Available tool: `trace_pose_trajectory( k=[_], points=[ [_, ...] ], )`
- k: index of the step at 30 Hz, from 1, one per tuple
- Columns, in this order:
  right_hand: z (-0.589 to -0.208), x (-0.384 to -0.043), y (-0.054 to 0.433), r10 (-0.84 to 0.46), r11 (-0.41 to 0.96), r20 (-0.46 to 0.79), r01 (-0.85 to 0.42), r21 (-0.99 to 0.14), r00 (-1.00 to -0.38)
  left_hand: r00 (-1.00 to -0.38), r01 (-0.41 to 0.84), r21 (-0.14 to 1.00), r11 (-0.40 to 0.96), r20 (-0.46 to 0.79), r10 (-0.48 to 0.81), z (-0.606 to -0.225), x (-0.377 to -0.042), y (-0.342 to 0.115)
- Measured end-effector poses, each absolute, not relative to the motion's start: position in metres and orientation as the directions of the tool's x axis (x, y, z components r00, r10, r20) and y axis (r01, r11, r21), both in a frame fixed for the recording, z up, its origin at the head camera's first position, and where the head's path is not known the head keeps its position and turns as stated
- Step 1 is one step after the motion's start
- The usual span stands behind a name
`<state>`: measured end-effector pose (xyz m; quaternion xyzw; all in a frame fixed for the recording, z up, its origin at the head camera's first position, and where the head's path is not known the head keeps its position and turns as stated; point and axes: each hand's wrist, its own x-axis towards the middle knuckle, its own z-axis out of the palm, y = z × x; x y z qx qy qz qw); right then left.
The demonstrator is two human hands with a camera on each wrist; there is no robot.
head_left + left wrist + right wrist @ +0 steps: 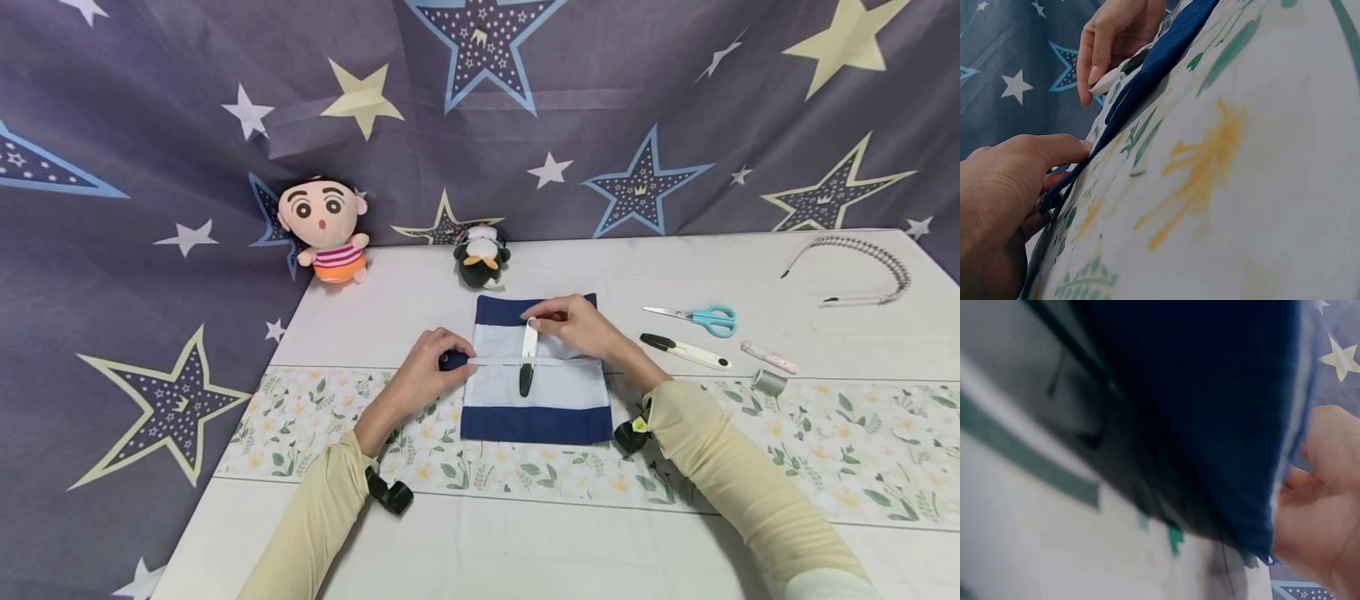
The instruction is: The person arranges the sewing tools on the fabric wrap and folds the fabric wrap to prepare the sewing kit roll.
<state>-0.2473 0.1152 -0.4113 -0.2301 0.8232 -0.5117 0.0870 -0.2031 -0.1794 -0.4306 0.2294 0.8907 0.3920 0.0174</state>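
A rectangular cloth piece [540, 392] lies on the table, pale blue in the middle with navy bands at top and bottom and a thin white strip across it. My left hand [429, 371] pinches its left edge by a navy bit, thumb above and fingers below in the left wrist view. On the cloth stands a slim white tool with a black end [528, 357], its black end toward me. My right hand [577, 325] pinches the tool's white end. In the right wrist view, navy cloth [1210, 412] hides most of the right hand [1325, 500].
Right of the cloth lie blue-handled scissors [712, 319], a similar black-and-white tool [686, 351], a small pinkish stick [769, 357], a grey thread spool [768, 382] and a headband [888, 262]. Behind sit a penguin plush [482, 257] and a doll [328, 229].
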Motion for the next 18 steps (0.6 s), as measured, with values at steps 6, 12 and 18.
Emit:
trace_pose_trajectory(
  k=[6,12,18],
  points=[
    [-0.4126,-0.2459,0.1139,-0.477,0.377,0.101,-0.307,-0.874,-0.873,-0.893,0.402,0.703,0.586,0.159,0.421,-0.4319,-0.2034,-0.1791],
    [-0.4122,-0.2441,0.1135,-0.497,0.4,0.104,-0.333,-0.854,-0.862,-0.89,0.414,0.696,0.587,0.173,0.422,-0.4319,-0.2034,-0.1788],
    [-0.4117,-0.2443,0.1136,-0.514,0.408,0.116,-0.361,-0.838,-0.85,-0.89,0.413,0.694,0.59,0.172,0.422,-0.4321,-0.2038,-0.1789]
  ],
)
